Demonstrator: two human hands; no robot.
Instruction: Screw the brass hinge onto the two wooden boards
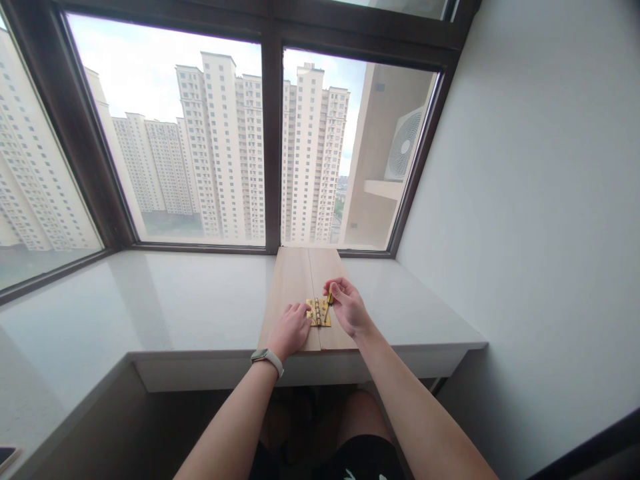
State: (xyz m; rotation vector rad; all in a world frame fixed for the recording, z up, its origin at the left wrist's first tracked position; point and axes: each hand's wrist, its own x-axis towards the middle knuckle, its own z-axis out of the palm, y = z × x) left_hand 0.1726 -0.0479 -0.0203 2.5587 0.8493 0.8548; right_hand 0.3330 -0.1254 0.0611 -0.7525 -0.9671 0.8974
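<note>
A golden hinge (314,313) lies opened out across the seam between two pale wooden boards (291,277). My right hand (350,310) is closed around the yellow-and-black handle of a small screwdriver (330,295). Its thin shaft slants down to the hinge's right leaf; whether the tip sits in a screw is too small to tell. On the left board rests my left hand (293,330), palm down, fingers laid out together with the tips at the hinge's left edge. A watch with a light band (269,360) circles the left wrist.
The boards lie on a white windowsill counter (210,300), their near ends by its front edge. Dark-framed windows (273,133) rise behind, and a white wall (540,187) stands to the right. A dark object (7,456) shows at the lower left corner.
</note>
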